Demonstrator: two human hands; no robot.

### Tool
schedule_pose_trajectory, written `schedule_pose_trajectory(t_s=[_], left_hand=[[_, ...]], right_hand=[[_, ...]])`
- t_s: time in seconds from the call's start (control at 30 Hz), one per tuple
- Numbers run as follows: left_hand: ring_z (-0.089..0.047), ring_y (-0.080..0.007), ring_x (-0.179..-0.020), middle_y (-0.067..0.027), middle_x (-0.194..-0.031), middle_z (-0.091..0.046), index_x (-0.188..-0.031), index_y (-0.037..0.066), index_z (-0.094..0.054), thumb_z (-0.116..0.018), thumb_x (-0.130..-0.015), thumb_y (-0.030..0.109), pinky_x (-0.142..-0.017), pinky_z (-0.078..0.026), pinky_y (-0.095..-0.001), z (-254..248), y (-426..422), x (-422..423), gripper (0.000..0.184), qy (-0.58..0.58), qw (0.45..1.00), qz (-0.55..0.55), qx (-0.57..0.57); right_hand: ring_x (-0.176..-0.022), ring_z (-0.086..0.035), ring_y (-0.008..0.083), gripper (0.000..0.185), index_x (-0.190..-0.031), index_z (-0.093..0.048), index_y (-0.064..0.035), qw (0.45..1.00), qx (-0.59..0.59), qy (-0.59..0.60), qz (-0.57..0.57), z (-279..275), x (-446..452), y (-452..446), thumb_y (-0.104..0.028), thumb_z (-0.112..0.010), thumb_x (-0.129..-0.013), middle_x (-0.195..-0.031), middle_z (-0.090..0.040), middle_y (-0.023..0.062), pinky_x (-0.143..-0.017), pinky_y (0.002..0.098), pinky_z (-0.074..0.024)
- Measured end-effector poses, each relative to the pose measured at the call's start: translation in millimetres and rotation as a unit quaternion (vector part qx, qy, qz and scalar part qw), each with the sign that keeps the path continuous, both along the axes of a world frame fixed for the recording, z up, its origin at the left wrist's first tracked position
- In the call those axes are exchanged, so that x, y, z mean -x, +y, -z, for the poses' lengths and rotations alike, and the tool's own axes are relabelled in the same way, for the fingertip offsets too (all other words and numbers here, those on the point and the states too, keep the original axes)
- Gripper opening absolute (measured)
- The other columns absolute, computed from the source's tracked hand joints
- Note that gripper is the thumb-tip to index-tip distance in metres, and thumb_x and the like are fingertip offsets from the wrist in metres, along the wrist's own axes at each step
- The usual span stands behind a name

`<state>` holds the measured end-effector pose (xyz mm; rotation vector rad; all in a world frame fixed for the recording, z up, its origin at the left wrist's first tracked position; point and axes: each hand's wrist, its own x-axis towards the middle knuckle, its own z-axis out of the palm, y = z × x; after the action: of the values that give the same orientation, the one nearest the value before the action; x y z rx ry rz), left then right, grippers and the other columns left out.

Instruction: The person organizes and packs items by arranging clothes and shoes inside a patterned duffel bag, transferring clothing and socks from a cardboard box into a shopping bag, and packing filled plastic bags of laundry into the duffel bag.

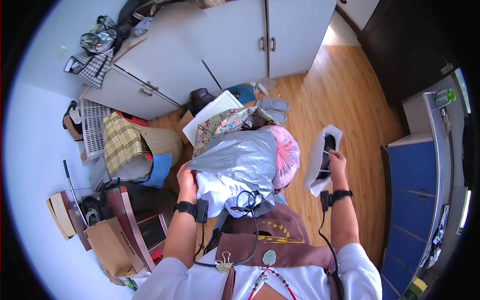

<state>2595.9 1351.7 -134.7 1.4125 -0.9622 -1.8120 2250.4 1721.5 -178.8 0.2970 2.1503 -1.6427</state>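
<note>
My left hand (187, 181) is closed on the left edge of a bulging grey plastic bag (240, 150), with the fingertips partly hidden. White plastic (220, 190) shows below the grey bag, close to my wrist. Against the grey bag's right side rests a pink plastic bag (287, 156), and a floral-patterned bag (220, 122) lies behind it. Off to the right, my right hand (337, 164) grips a white pouch (315, 167) over the wooden floor. Something black (328, 142) shows in the pouch; its kind cannot be made out.
White cabinets (235, 40) line the back, with grey slippers (273, 104) on the floor before them. A white slatted panel (215, 112) stands behind the bags. At left are a yellow checked cloth (122, 142) and a cardboard box (114, 247). Blue drawers (411, 167) stand at right.
</note>
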Motion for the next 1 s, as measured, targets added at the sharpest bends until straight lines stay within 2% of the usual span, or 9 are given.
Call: schedule_pose_trajectory(t_s=[0.17,0.2,0.3,0.43,0.57,0.63,0.73,0.9,1.0], left_hand=[[-0.060,-0.0176,-0.088,-0.0108,-0.096,-0.064,-0.102,-0.002,-0.062,-0.049,-0.084,0.006,-0.084,-0.047,-0.0290,13,19,2,0.024,-0.052,0.995,-0.029,0.075],[-0.060,-0.0169,-0.089,-0.0100,-0.096,-0.064,-0.103,-0.002,-0.062,-0.048,-0.085,0.007,-0.085,-0.046,-0.0284,14,20,1,0.024,-0.083,0.992,-0.014,0.096],[-0.060,-0.0168,-0.090,-0.0099,-0.097,-0.064,-0.103,-0.002,-0.062,-0.048,-0.086,0.008,-0.085,-0.046,-0.0281,37,16,-13,0.024,-0.099,0.986,-0.009,0.137],[-0.060,-0.0142,-0.083,-0.0083,-0.092,-0.064,-0.102,-0.002,-0.061,-0.049,-0.084,0.004,-0.079,-0.047,-0.0245,52,13,-29,0.023,-0.104,0.987,-0.033,0.115],[-0.059,-0.0122,-0.082,-0.0069,-0.091,-0.064,-0.102,-0.002,-0.060,-0.046,-0.086,0.003,-0.076,-0.047,-0.0222,44,23,-22,0.022,-0.145,0.983,-0.038,0.106],[-0.059,-0.0116,-0.082,-0.0062,-0.090,-0.064,-0.102,-0.002,-0.060,-0.046,-0.086,0.002,-0.076,-0.047,-0.0218,45,20,-21,0.022,-0.136,0.985,-0.040,0.099],[-0.059,-0.0108,-0.081,-0.0049,-0.090,-0.063,-0.101,-0.001,-0.060,-0.046,-0.086,0.002,-0.075,-0.046,-0.0211,43,17,-13,0.021,-0.119,0.989,-0.044,0.080],[-0.058,-0.0102,-0.080,-0.0036,-0.089,-0.063,-0.100,0.000,-0.061,-0.048,-0.085,0.001,-0.074,-0.046,-0.0214,45,8,-14,0.020,-0.116,0.991,-0.014,0.059],[-0.058,-0.0106,-0.077,-0.0028,-0.087,-0.063,-0.101,-0.003,-0.061,-0.050,-0.086,0.008,-0.071,-0.045,-0.0227,53,9,-20,0.021,-0.311,0.921,0.123,0.198]], right_hand=[[-0.056,-0.050,0.0084,0.023,-0.099,-0.065,0.0006,0.995,-0.059,-0.005,-0.080,108,37,-54,-0.010,-0.059,-0.078,-0.070,-0.058,0.0018,-0.046,0.0226,-0.0379],[-0.059,-0.051,0.0077,0.025,-0.100,-0.065,0.0006,0.991,-0.078,-0.026,-0.110,122,39,-68,-0.011,-0.060,-0.079,-0.072,-0.059,0.0029,-0.050,0.0218,-0.0388],[-0.078,-0.064,0.0198,0.029,-0.099,-0.068,-0.0061,0.968,-0.108,0.072,-0.213,175,43,-103,-0.019,-0.064,-0.073,-0.084,-0.068,0.0126,-0.074,0.0305,-0.0492],[-0.086,-0.065,0.0267,0.039,-0.105,-0.066,-0.0124,0.920,-0.237,-0.021,-0.311,173,51,-164,-0.025,-0.062,-0.069,-0.090,-0.066,0.0182,-0.081,0.0332,-0.0486],[-0.097,-0.061,0.0328,0.041,-0.109,-0.064,-0.0152,0.841,-0.301,0.087,-0.441,178,62,-172,-0.023,-0.060,-0.068,-0.101,-0.065,0.0179,-0.084,0.0393,-0.0476],[-0.097,-0.061,0.0336,0.038,-0.106,-0.064,-0.0129,0.784,-0.373,0.036,-0.496,164,62,-174,-0.024,-0.057,-0.071,-0.102,-0.064,0.0179,-0.085,0.0409,-0.0475],[-0.098,-0.061,0.0340,0.035,-0.102,-0.064,-0.0096,0.741,-0.460,0.024,-0.489,140,50,-184,-0.025,-0.055,-0.072,-0.103,-0.064,0.0182,-0.085,0.0423,-0.0472],[-0.101,-0.059,0.0343,0.034,-0.100,-0.065,-0.0058,0.721,-0.503,0.008,-0.477,171,56,-186,-0.029,-0.054,-0.079,-0.106,-0.062,0.0196,-0.086,0.0421,-0.0470],[-0.097,-0.061,0.0352,0.035,-0.094,-0.066,-0.0009,0.708,-0.469,0.035,-0.526,180,62,-184,-0.029,-0.054,-0.078,-0.102,-0.063,0.0214,-0.084,0.0421,-0.0479]])
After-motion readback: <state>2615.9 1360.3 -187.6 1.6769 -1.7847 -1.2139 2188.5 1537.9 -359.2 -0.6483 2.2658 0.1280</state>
